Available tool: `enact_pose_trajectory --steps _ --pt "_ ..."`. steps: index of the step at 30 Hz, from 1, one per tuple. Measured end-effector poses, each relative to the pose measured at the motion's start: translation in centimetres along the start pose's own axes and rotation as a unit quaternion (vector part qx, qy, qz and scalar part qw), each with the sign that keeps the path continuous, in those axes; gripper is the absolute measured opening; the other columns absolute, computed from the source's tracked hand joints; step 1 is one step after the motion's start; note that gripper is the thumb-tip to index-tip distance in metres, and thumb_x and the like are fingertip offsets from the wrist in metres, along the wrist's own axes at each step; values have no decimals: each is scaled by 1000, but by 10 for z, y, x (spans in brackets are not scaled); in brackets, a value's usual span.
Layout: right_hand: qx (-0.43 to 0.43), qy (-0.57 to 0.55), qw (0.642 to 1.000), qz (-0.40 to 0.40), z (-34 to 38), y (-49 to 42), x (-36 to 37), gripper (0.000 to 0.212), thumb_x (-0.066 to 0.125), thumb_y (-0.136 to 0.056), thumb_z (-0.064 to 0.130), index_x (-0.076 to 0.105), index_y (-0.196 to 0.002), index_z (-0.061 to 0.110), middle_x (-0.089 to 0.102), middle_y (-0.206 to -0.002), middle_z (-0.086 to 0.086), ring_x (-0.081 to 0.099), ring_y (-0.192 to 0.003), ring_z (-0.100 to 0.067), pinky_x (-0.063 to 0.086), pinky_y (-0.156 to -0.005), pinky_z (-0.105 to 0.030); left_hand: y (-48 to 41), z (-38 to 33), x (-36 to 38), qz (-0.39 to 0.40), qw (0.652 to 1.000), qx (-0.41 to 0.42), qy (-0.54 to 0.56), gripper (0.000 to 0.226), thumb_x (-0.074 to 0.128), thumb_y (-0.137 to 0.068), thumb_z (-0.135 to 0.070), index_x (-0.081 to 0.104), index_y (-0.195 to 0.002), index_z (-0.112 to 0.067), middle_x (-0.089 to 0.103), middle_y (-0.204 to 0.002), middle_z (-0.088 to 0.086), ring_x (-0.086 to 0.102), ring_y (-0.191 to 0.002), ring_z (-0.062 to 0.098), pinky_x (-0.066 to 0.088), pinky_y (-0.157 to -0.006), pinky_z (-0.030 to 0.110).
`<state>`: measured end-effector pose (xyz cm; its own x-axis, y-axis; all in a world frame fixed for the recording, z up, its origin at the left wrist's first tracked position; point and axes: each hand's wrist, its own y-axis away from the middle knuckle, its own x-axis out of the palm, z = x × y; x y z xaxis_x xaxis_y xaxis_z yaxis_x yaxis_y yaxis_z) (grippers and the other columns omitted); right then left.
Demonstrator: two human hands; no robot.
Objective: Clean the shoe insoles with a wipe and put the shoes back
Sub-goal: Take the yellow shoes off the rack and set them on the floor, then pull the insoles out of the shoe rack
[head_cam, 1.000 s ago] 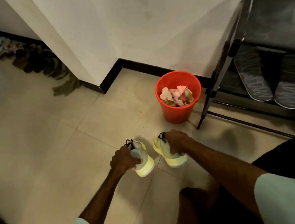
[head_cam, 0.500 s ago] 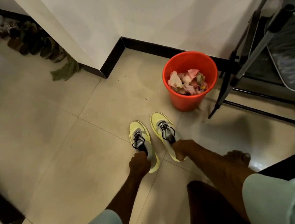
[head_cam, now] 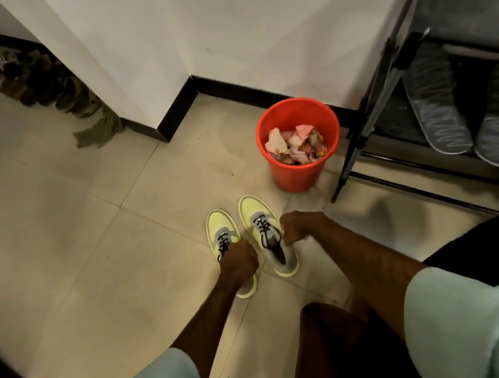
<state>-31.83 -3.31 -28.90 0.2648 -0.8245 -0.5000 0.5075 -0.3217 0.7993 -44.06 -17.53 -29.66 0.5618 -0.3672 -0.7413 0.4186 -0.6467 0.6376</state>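
Two yellow-and-grey sneakers with black laces stand side by side on the tiled floor, toes pointing away from me. My left hand (head_cam: pixel 238 262) grips the left sneaker (head_cam: pixel 222 234) at its collar and covers the opening. The right sneaker (head_cam: pixel 257 219) is held at the right side of its collar by my right hand (head_cam: pixel 298 226), and its dark opening shows. Two grey insoles (head_cam: pixel 437 111) lean on the lower shelf of the black shoe rack (head_cam: pixel 386 73) at the right. No wipe is visible in either hand.
An orange bucket (head_cam: pixel 299 178) with crumpled pink and white wipes stands just beyond the sneakers, beside the rack's leg. A white wall corner with black skirting lies behind. Several shoes (head_cam: pixel 34 81) and a green cloth (head_cam: pixel 99 133) line the far left wall. My knee is at the bottom.
Both sneakers came down from being held tilted above the floor to standing flat on the tiles. My hands stayed at their collars, and the view shifted back toward the rack.
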Motion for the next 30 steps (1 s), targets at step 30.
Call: enact_pose_trajectory --steps 30 --pt "203 -748 496 -391 -198 259 -47 19 63 -98 13 57 -108 -2 68 -77 -25 67 -57 -30 60 -55 -35 90 -361 -46 103 935 90 326 41 69 -94 -37 62 -118 -4 71 -98 16 70 -72 27 62 -61 38"
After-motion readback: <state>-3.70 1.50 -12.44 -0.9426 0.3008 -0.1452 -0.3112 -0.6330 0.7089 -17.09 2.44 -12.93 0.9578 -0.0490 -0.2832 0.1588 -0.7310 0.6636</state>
